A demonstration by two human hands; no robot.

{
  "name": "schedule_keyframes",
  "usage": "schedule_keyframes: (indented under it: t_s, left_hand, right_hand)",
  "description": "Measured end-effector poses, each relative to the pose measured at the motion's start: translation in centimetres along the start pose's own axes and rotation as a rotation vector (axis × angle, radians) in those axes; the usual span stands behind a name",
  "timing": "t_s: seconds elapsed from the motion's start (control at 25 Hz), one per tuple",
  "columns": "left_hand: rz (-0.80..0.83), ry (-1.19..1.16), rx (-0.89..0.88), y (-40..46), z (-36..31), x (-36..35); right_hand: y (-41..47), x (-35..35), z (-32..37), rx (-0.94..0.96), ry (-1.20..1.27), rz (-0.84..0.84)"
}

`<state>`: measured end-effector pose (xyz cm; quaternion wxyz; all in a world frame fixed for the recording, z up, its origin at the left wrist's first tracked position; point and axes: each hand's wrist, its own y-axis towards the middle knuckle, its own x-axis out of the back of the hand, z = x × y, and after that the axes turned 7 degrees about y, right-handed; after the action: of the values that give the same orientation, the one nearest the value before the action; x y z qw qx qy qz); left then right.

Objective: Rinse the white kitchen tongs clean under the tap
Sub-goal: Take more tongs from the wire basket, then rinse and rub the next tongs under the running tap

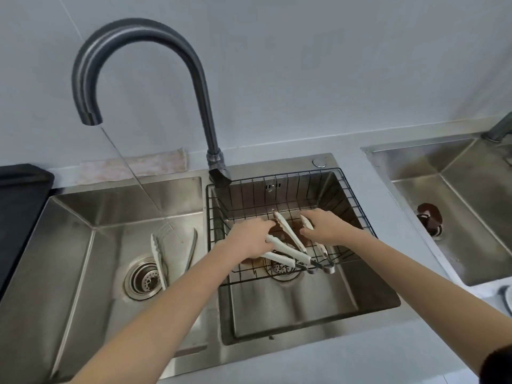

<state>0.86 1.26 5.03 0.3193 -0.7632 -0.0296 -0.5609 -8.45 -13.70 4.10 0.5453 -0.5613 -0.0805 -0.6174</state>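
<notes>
A black wire basket (357, 206) sits in the right sink basin (304, 309), and both my hands reach into it. My left hand (248, 241) grips one arm of a pair of white kitchen tongs (289, 232) lying in the basket. Beside it, my right hand (325, 228) pinches the white tip of a second pair of tongs (322, 249). The metal hinge ends of both pairs point toward me. A third pair of white tongs (158, 253) lies in the left basin (83, 259). The grey tap (199, 79) runs a thin stream into the left basin.
A brown stain shows on the right basin floor under the basket. A pale cloth (133, 167) lies behind the left basin and a black surface (19, 203) is at the far left. Another steel sink (457, 189) with a brown-stained drain stands at the right.
</notes>
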Motion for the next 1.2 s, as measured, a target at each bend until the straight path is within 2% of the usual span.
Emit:
schedule_keyframes:
  t_s: [0.36, 0.64, 0.88, 1.2]
  left_hand:
    - [0.094, 0.047, -0.006, 4.1, -2.5, -2.7]
    - [0.094, -0.025, 0.007, 4.9, -2.2, -3.6]
    - [-0.032, -0.111, 0.006, 3.5, -1.6, -3.1]
    - [-0.325, -0.200, 0.060, -0.9, 1.2, -1.5]
  right_hand:
    - [2.3, -1.8, -4.1, -0.076, 0.174, 0.085]
    - [3.1, -3.1, -4.5, -0.114, 0.298, 0.057]
    - [1.8, -1.9, -3.3, -0.096, 0.387, -0.026]
    - [-0.7, -0.3, 2.0, 0.020, 0.468, -0.166]
